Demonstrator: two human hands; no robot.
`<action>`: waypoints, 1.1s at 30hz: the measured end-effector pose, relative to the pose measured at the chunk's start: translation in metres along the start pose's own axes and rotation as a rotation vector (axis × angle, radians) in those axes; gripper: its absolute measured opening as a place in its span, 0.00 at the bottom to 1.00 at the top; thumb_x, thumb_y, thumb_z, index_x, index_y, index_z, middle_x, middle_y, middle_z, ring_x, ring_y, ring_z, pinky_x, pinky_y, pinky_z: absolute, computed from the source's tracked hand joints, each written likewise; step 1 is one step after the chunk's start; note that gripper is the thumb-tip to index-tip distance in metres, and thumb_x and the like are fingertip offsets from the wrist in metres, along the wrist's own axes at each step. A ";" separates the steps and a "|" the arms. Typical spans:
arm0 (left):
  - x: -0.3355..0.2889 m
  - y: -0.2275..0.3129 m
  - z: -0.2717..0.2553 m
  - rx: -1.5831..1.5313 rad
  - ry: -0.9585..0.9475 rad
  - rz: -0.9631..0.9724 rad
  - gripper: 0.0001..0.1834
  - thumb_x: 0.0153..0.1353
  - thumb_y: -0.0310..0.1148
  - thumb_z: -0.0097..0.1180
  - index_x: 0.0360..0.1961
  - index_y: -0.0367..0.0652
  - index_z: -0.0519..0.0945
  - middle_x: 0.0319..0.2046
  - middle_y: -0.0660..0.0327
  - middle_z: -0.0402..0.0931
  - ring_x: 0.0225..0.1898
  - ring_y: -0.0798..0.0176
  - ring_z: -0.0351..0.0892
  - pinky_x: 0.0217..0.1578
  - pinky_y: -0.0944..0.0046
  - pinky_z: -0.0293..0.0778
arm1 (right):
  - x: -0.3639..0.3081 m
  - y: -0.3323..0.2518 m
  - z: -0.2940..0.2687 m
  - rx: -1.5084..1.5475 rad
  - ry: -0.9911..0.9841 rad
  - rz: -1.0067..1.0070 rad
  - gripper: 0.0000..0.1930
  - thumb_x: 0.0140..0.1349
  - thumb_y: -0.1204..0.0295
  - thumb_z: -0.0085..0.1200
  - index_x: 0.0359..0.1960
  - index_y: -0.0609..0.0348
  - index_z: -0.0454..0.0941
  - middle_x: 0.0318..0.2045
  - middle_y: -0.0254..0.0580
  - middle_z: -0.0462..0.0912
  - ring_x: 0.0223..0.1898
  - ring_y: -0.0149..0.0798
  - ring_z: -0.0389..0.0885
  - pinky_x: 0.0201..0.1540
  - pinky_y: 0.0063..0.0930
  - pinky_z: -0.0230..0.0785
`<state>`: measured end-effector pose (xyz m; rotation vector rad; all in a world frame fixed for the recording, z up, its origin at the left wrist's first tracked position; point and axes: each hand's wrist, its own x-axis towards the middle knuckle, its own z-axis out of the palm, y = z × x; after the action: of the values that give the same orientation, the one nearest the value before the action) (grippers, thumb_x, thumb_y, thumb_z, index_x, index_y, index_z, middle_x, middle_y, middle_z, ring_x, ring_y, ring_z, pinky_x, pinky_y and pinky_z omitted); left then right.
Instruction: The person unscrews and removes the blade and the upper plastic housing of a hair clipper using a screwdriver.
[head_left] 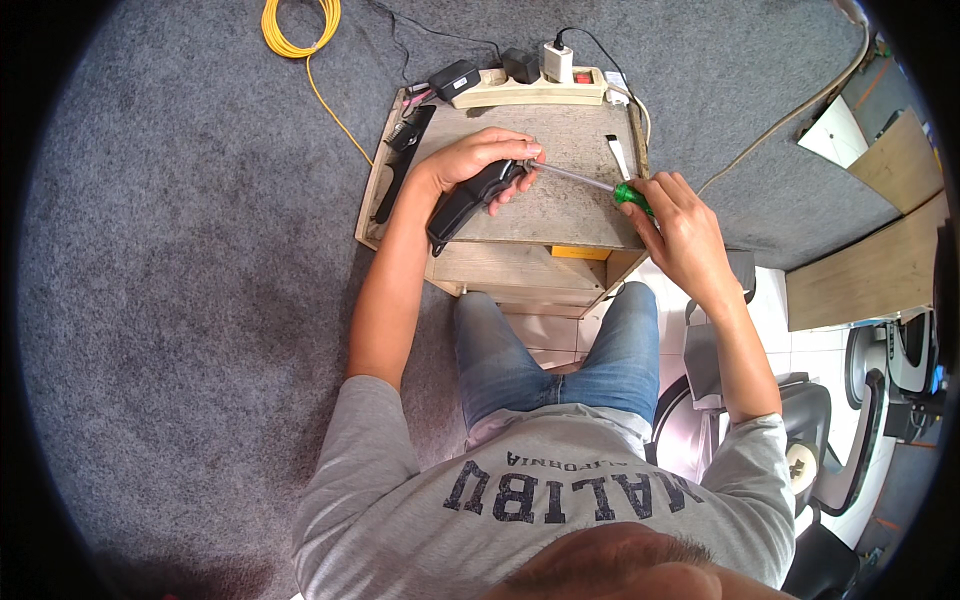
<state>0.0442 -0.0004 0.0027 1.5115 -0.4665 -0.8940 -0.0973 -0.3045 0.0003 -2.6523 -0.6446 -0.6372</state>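
Note:
A black hair clipper (470,205) lies slanted in my left hand (480,160), whose fingers wrap round its upper end. My right hand (675,220) grips the green handle (632,196) of a screwdriver. The screwdriver's metal shaft (575,175) runs left, and its tip meets the head end of the clipper by my left fingertips. Those fingers partly hide the exact contact point. Both hands are above a worn wooden table (560,215). Beyond my right hand lies a small brush (617,157) with a white handle and dark bristles.
A cream power strip (530,92) with plugs and a black adapter (455,80) lines the table's far edge. A long black comb (400,170) rests at the left edge. An orange-yellow item (580,253) sits in the shelf below. A yellow cable coil (300,30) lies beyond.

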 end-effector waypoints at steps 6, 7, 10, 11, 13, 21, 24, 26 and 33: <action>0.001 -0.002 -0.001 -0.021 -0.008 0.012 0.20 0.78 0.46 0.58 0.53 0.37 0.80 0.29 0.60 0.82 0.17 0.75 0.78 0.14 0.72 0.78 | 0.001 -0.006 -0.003 0.052 0.027 0.026 0.12 0.65 0.68 0.70 0.45 0.58 0.81 0.38 0.39 0.81 0.42 0.45 0.85 0.40 0.41 0.81; 0.001 -0.002 -0.001 -0.018 -0.010 0.014 0.20 0.78 0.46 0.58 0.53 0.37 0.80 0.29 0.60 0.82 0.17 0.75 0.78 0.14 0.72 0.78 | 0.001 -0.006 -0.003 0.051 0.026 0.026 0.12 0.65 0.68 0.70 0.45 0.58 0.81 0.38 0.39 0.81 0.42 0.45 0.85 0.40 0.41 0.81; 0.000 0.000 0.001 -0.018 -0.006 0.013 0.20 0.78 0.46 0.58 0.53 0.38 0.80 0.29 0.61 0.82 0.17 0.75 0.78 0.15 0.72 0.78 | -0.001 -0.005 -0.002 0.079 0.034 0.047 0.13 0.64 0.69 0.70 0.46 0.57 0.82 0.39 0.39 0.82 0.42 0.45 0.86 0.40 0.42 0.81; 0.000 0.001 0.002 -0.022 -0.002 0.012 0.20 0.78 0.46 0.58 0.52 0.38 0.80 0.29 0.61 0.82 0.17 0.75 0.78 0.15 0.72 0.78 | -0.002 -0.004 -0.001 0.085 0.033 0.058 0.13 0.64 0.69 0.70 0.46 0.57 0.82 0.39 0.39 0.82 0.42 0.46 0.86 0.40 0.43 0.81; 0.000 0.000 0.002 -0.024 -0.003 0.016 0.19 0.78 0.46 0.58 0.52 0.38 0.80 0.30 0.61 0.82 0.17 0.75 0.78 0.15 0.72 0.78 | -0.004 -0.002 -0.001 0.090 0.031 0.069 0.13 0.64 0.69 0.70 0.47 0.57 0.82 0.40 0.39 0.82 0.42 0.47 0.87 0.41 0.43 0.82; 0.001 0.000 0.000 -0.017 -0.026 0.013 0.17 0.77 0.46 0.58 0.48 0.41 0.81 0.30 0.61 0.83 0.17 0.76 0.78 0.15 0.73 0.78 | -0.007 0.002 0.003 0.157 0.022 0.113 0.14 0.66 0.68 0.69 0.49 0.59 0.83 0.40 0.43 0.83 0.40 0.49 0.89 0.40 0.44 0.82; 0.000 0.001 0.001 -0.003 -0.013 0.008 0.17 0.77 0.46 0.58 0.48 0.41 0.81 0.30 0.61 0.83 0.17 0.76 0.78 0.15 0.73 0.78 | -0.007 0.001 0.003 0.196 -0.007 0.161 0.14 0.67 0.68 0.69 0.50 0.60 0.83 0.40 0.45 0.84 0.39 0.50 0.90 0.40 0.45 0.82; 0.000 0.002 0.002 -0.008 -0.002 -0.003 0.18 0.77 0.47 0.58 0.49 0.41 0.81 0.30 0.61 0.83 0.17 0.76 0.79 0.15 0.73 0.78 | -0.006 -0.001 0.002 0.193 -0.001 0.153 0.14 0.67 0.68 0.68 0.50 0.60 0.83 0.40 0.45 0.84 0.39 0.50 0.90 0.40 0.45 0.82; 0.001 -0.001 -0.001 -0.008 -0.004 0.011 0.21 0.77 0.47 0.58 0.54 0.38 0.80 0.30 0.59 0.83 0.17 0.74 0.79 0.15 0.72 0.79 | -0.004 0.000 0.003 0.183 0.025 0.126 0.14 0.67 0.69 0.68 0.50 0.60 0.83 0.39 0.45 0.83 0.38 0.50 0.89 0.39 0.45 0.81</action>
<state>0.0449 -0.0003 0.0015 1.4987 -0.4736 -0.8894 -0.0992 -0.3040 -0.0041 -2.4882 -0.4983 -0.5472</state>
